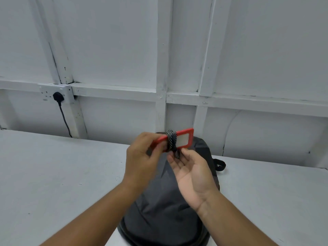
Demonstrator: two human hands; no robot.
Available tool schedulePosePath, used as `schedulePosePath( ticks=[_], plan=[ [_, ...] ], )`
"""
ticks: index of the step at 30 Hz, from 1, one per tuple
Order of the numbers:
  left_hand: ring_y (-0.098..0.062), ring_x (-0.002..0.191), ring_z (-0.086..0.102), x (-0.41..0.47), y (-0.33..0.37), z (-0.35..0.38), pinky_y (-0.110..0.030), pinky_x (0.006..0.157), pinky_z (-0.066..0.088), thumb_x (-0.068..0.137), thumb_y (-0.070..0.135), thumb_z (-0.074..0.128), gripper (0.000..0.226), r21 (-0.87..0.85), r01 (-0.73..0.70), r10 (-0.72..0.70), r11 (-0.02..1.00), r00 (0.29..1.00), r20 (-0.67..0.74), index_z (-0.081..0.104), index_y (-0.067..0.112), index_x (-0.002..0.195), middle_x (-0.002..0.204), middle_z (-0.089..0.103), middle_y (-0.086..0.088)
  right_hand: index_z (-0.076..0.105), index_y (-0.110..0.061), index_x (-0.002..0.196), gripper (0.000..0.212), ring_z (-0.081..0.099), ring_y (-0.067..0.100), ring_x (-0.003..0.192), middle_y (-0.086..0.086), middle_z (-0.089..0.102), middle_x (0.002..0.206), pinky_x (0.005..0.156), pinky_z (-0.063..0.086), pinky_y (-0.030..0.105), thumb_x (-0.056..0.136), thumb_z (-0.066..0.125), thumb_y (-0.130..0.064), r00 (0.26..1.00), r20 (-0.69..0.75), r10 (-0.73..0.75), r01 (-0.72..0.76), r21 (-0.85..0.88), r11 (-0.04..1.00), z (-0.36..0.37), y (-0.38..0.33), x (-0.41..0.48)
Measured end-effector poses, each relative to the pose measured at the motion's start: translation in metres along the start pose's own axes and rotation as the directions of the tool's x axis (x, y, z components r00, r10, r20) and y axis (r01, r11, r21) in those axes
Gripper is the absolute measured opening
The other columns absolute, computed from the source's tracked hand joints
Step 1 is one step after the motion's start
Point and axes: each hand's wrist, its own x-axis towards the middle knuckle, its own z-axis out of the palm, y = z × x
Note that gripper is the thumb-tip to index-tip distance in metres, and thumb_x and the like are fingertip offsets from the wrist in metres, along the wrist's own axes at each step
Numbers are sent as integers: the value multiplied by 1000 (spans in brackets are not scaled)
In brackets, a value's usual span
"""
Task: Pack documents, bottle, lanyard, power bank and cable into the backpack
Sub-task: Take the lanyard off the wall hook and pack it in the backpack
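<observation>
- The person stands at the white bench (pixel 53 174) with the dark grey backpack (pixel 159 210) lying flat in front of them, top end pointing away towards the wall
- Both hands are raised above the far end of the backpack, holding the lanyard: a red card holder (pixel 184 137) with the striped black-and-white strap (pixel 172 141) wound round its middle
- The left hand (pixel 142 157) is closed, pinching the left end of the card holder between thumb and fingers
- The right hand (pixel 191 173) is palm-up and mostly spread, its fingertips (pixel 171 159) just catching the loose tail of the strap below the holder
- No documents, bottle, power bank or cable are in view, and I cannot tell whether the backpack is unzipped
- The risk I see: the strap tail is held only lightly, so if it slips the winding could spring loose and dangle
- A loose strap could snag on a zip when pushed inside
- With both hands busy, nothing steadies the backpack, so it may slide on the smooth bench as the bundle is pushed in
</observation>
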Motion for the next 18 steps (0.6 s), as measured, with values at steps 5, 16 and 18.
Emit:
schedulePosePath(
  ticks=[5,16,18],
  plan=[
    [-15,104,66,-26,-20,9,-32,95,56,89,39,73,19,173,-150,131,973,984,117,77,21,97,107,70,-4,67,4,116,45,69,24,101,18,71,108,100,50,35,89,64,-33,997,81,4,-1,-39,999,1,4,0],
    [-4,105,70,-21,-26,2,-23,89,58,90,24,75,38,-98,451,-399,887,857,327,68,27,127,110,74,12,69,-14,119,23,73,33,102,13,76,111,84,58,51,103,53,-19,997,9,-77,66,-617,784,-43,9,25],
    [-12,99,75,-16,-26,8,-23,84,59,92,19,73,23,-168,623,-524,763,751,402,75,18,115,100,80,4,69,-16,119,23,74,31,99,11,77,107,82,59,49,103,54,-21,997,27,-68,67,-694,717,-42,7,25]
  ],
)
